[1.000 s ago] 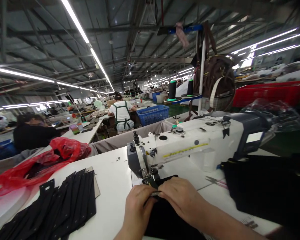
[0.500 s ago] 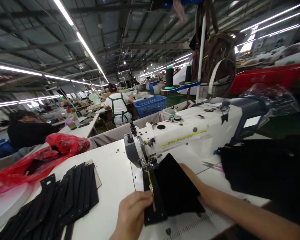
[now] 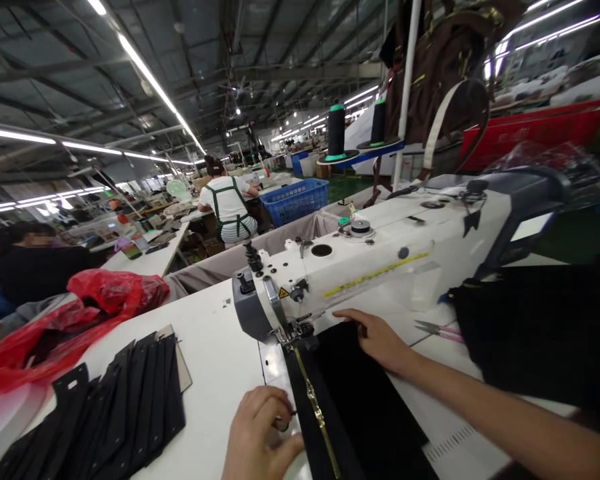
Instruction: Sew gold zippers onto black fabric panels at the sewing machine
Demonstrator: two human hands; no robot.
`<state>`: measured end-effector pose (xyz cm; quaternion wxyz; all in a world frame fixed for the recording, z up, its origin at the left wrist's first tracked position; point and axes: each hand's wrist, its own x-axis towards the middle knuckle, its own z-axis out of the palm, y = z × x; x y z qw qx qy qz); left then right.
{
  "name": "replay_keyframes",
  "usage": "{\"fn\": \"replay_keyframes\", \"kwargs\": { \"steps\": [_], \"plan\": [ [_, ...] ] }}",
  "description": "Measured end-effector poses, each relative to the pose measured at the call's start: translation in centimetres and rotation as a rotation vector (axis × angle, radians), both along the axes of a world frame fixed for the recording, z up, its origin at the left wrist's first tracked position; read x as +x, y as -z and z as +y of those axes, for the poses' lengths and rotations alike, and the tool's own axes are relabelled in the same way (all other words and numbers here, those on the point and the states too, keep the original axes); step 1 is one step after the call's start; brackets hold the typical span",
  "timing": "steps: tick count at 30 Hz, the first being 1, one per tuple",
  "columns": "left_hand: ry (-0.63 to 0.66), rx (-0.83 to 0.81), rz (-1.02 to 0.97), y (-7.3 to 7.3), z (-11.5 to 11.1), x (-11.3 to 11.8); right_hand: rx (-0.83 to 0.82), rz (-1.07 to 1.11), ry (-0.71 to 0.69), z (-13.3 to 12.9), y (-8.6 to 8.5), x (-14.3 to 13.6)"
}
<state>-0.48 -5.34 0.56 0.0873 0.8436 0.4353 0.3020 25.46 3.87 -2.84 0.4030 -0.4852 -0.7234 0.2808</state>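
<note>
A black fabric piece (image 3: 367, 393) with a gold-toothed zipper (image 3: 317, 413) along a strip on its left lies under the presser foot of the white sewing machine (image 3: 380, 267). My left hand (image 3: 263, 430) is at the strip's left edge, fingers curled, with a gap between thumb and forefinger. My right hand (image 3: 380, 337) rests on the fabric's upper right part, its forefinger stretched out toward the needle area; the other fingers are partly hidden. Two gold zipper pulls show midway along the zipper. The lower end of the piece runs out of view.
Black strips (image 3: 125, 400) lie stacked at left beside a red plastic bag (image 3: 115, 293). Scissors (image 3: 440, 330) and more black fabric (image 3: 525, 327) lie at right. Thread cones (image 3: 336, 133) stand behind the machine. A person (image 3: 227, 203) sits beyond, near a blue basket (image 3: 295, 203).
My left hand has come off the zipper to the strip's left edge. My right hand has moved from beside the fabric up onto it, near the presser foot. The view has shifted closer.
</note>
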Motion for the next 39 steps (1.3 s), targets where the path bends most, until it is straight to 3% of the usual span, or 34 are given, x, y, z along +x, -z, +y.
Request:
{"fn": "replay_keyframes", "kwargs": {
  "steps": [5, 11, 18, 25, 33, 37, 39],
  "plan": [
    [0.117, 0.190, 0.019, 0.3, 1.0, -0.4, -0.080, 0.079, -0.028, -0.1, -0.1, -0.1],
    [0.188, 0.257, 0.331, 0.7, 2.2, -0.2, -0.121, 0.092, -0.035, 0.1, -0.1, 0.0],
    [0.077, 0.254, 0.284, 0.5, 2.1, 1.0, -0.099, 0.028, -0.107, 1.0, -1.3, 0.0],
    [0.032, 0.265, 0.236, 1.4, 2.2, 1.2, -0.015, -0.100, 0.071, 0.3, -1.6, 1.5],
    [-0.032, 0.262, 0.198, 1.9, 1.8, 2.0, 0.058, -0.461, 0.179, 1.7, -1.0, -0.4],
    [-0.084, 0.202, 0.231, 1.8, 1.2, 2.4, 0.150, -0.604, 0.234, 0.2, -1.9, -1.8],
    [-0.106, 0.160, 0.218, 1.6, 1.1, 2.4, 0.266, -0.597, 0.146, -1.6, -2.4, -3.0]
  ]
}}
